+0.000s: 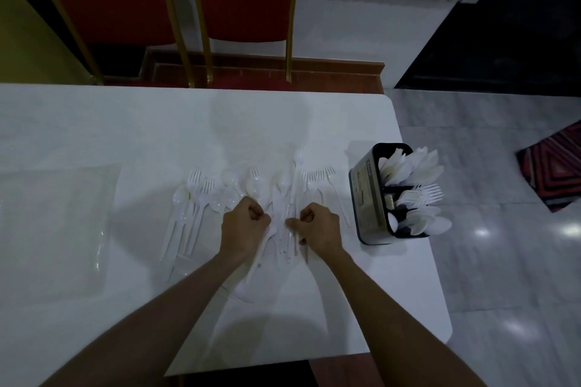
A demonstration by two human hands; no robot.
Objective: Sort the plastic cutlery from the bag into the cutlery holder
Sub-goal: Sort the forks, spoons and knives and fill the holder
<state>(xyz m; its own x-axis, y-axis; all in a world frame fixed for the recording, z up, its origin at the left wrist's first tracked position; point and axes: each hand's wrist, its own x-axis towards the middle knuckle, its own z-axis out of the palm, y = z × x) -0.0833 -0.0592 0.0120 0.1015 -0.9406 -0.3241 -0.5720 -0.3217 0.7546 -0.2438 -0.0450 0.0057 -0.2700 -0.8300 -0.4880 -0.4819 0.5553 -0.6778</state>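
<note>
Several white plastic forks and spoons lie spread in a row on the white table. My left hand rests over the middle of the spread, its fingers curled around cutlery handles. My right hand sits just to its right, pinching handles of white cutlery between thumb and fingers. A black cutlery holder stands near the table's right edge, holding knives at the back, forks in the middle and spoons at the front. An empty clear plastic bag lies flat at the left.
Two red chairs with gold frames stand beyond the table's far edge. The table's right edge runs just past the holder, with grey floor and a patterned rug beyond it.
</note>
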